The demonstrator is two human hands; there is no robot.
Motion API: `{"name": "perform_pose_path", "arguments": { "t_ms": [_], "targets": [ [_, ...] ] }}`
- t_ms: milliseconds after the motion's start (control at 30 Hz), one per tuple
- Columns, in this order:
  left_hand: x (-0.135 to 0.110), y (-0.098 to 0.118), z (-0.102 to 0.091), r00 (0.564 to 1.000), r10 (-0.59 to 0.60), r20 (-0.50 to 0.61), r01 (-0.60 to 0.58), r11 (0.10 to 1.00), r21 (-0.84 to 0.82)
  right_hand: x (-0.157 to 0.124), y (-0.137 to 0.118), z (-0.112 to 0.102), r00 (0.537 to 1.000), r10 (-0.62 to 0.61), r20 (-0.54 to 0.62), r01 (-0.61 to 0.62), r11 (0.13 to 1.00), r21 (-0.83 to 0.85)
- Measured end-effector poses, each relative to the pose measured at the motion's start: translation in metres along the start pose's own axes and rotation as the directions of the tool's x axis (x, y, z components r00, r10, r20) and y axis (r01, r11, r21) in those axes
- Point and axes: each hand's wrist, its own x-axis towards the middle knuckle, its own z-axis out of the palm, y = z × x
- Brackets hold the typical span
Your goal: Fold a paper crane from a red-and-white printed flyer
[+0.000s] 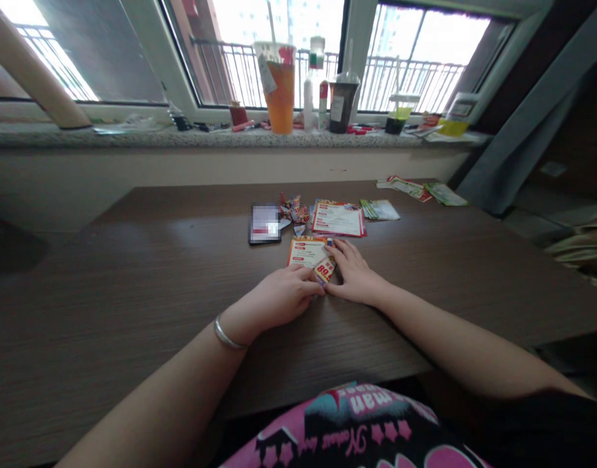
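A printed paper flyer (303, 252) lies on the table, its right-hand lower corner folded over to show a red-and-yellow side with large digits. My left hand (291, 292), with a silver bangle on the wrist, presses the fold's lower edge with its fingers closed together. On the other side, my right hand (354, 274) grips the flyer's right edge, index finger near the top corner and thumb at the lower fold. Just beyond is a stack of similar flyers (338, 218). Several folded paper pieces (293, 209) sit in a small pile left of the stack.
A phone (264, 224) with a blurred screen lies left of the pile. Green-and-white leaflets (380, 209) and more leaflets (410, 187) are at the right back. An orange drink cup (280, 91), a dark cup (343, 104) and bottles line the windowsill (191, 138).
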Motion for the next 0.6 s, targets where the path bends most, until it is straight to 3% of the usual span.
{"name": "perform_pose_path", "arguments": {
  "t_ms": [600],
  "targets": [
    [0.000, -0.001, 0.002, 1.000, -0.018, -0.008, 0.018, 0.999, -0.028, 0.014, 0.015, 0.003, 0.988, 0.126, -0.086, -0.129, 0.991, -0.035]
  ]
}}
